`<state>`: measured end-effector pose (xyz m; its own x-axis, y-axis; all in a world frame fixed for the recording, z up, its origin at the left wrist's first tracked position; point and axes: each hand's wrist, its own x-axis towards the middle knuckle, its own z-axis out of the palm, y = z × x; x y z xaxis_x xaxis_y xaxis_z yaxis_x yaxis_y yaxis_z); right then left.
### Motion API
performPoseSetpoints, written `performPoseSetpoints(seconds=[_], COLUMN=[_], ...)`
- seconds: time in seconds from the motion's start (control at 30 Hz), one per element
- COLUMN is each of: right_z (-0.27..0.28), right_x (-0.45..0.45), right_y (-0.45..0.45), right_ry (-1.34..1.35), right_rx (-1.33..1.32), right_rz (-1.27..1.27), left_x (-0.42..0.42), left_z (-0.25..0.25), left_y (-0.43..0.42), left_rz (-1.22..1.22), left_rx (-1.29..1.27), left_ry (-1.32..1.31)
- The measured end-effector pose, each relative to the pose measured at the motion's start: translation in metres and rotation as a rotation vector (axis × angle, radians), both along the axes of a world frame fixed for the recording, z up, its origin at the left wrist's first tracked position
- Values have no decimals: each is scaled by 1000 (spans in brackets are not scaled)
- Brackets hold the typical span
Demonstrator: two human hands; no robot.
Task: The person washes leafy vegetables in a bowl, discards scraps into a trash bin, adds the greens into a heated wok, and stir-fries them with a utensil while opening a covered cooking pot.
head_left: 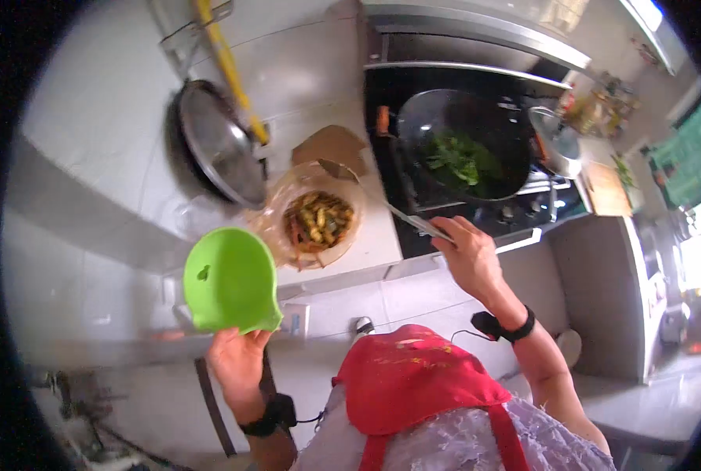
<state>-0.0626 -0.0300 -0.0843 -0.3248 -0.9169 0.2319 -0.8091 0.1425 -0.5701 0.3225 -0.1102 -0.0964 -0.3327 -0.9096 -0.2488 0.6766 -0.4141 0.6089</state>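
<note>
The right hand [472, 257] has its fingers wrapped round the handle of a long-handled turner [423, 223], just on the person's side of the wok [419, 118], while the left hand [239, 363] pinches the near edge of a light-green bowl [237, 275]; how its fingers sit beneath that bowl I cannot tell. The green bowl is well to the left of the wok and nearer the person, tipped so that its inside shows, with one small dark leaf piece on the inner wall. The turner slants leftward from the right hand, away from the wok, its blade at the far rim of a translucent bowl [276, 235]; whether the two touch I cannot tell. That bowl stands on the counter [380, 239] to the left of the wok and holds cooked, browned pieces of food [319, 220]. Leafy greens [462, 161] lie in the bottom of the wok, which sits on the black stove [410, 237]. Just to the right of the wok is a metal pot [561, 149], and farther right a wooden cutting board [606, 190]. A frying pan [229, 157] hangs on the wall, left of the wok and beyond the translucent bowl.
</note>
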Motion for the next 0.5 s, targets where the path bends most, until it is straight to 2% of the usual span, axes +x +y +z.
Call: performPoseSetpoints(seconds=[0.07, 0.13, 0.2, 0.27, 0.33, 0.4, 0.5], right_z=[16, 38, 72, 92, 98, 84, 95], right_x=[-29, -56, -77, -106, -137, -187, -237], right_y=[25, 49, 66, 72, 75, 71, 39], right_ry=[222, 170, -22, 96, 98, 143, 165], right_rx=[-156, -177, 121, 260, 279, 190, 516], right_rz=[-61, -177, -399, -475, -409, -242, -183], left_x=[-5, -7, -12, -7, -10, -12, -16], left_z=[0, -1, 0, -11, -8, -9, -10], left_y=[-10, -19, -27, -31, -32, -30, -25], left_rz=[0, -18, -29, -25, -65, -70, -43], left_rx=[25, 20, 32, 50, 6, -22, -44], left_ry=[-17, -24, -26, -14, -22, -33, -44])
